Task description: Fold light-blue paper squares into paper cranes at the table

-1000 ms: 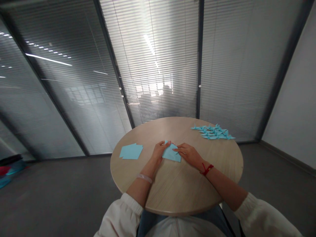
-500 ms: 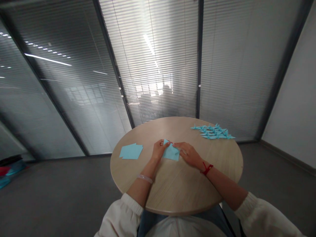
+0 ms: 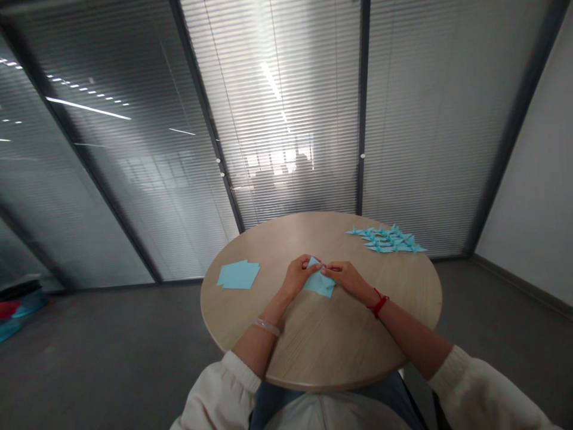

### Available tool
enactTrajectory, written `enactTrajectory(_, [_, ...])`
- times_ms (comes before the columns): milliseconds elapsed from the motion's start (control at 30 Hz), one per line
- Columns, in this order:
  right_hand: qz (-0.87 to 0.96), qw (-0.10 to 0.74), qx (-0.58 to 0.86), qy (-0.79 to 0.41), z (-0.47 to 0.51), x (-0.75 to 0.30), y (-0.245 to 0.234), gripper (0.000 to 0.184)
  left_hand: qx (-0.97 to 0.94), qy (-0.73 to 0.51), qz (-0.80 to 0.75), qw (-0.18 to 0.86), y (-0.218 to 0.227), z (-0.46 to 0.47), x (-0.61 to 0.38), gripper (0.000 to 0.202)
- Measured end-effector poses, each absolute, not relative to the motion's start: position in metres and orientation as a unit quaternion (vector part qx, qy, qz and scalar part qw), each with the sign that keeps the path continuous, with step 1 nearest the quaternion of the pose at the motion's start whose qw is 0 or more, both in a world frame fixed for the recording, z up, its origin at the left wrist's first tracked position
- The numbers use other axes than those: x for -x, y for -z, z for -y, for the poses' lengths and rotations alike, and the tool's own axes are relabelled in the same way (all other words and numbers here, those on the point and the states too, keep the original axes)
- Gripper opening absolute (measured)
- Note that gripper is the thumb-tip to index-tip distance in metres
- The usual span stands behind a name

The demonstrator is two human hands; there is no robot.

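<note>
A light-blue sheet of origami paper point(image 3: 320, 285), partly folded, is between my hands over the middle of the table. My left hand point(image 3: 299, 275) grips its upper left part, thumb on top. From the other side my right hand point(image 3: 348, 278) pinches the paper's upper right edge, its fingertips close to the left thumb. The exact folds under the fingers are too small to make out.
A round wooden table point(image 3: 331, 352) stands before me. Flat blue paper sheets point(image 3: 239, 275) lie at its left, and several folded blue paper cranes point(image 3: 389, 240) sit in rows at the back right. Behind are glass panels with blinds point(image 3: 290, 107).
Both hands and the paper have shifted slightly right. My right hand's fingers, stretched out over the paper before, are now drawn into a pinch near the left thumb.
</note>
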State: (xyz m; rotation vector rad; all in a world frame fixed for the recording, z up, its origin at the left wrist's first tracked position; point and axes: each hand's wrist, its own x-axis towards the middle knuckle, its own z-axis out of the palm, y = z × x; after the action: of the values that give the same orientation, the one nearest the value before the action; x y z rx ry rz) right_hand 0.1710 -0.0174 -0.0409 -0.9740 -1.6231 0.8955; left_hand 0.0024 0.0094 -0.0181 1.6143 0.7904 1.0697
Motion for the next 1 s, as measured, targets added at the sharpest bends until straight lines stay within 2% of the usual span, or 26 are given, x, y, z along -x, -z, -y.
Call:
enactTrajectory(300, [0.669, 0.491, 0.439, -0.345, 0.0117, -0.1719, 0.0470, 0.038, -0.665, -0.455, -0.376, 0.457, 0.0196, -0.0097, -0.0072, 0.037])
enactTrajectory(800, [0.676, 0.480, 0.436, -0.349, 0.0099, -0.1728, 0.0487, 0.040, -0.648, -0.454, -0.352, 0.500, 0.0164, -0.0059, -0.0062, 0.038])
enactTrajectory(1000, [0.675, 0.482, 0.427, -0.360, 0.0114, -0.1724, 0.0482, 0.040, -0.669, -0.451, -0.355, 0.472, 0.0192, -0.0096, -0.0046, 0.042])
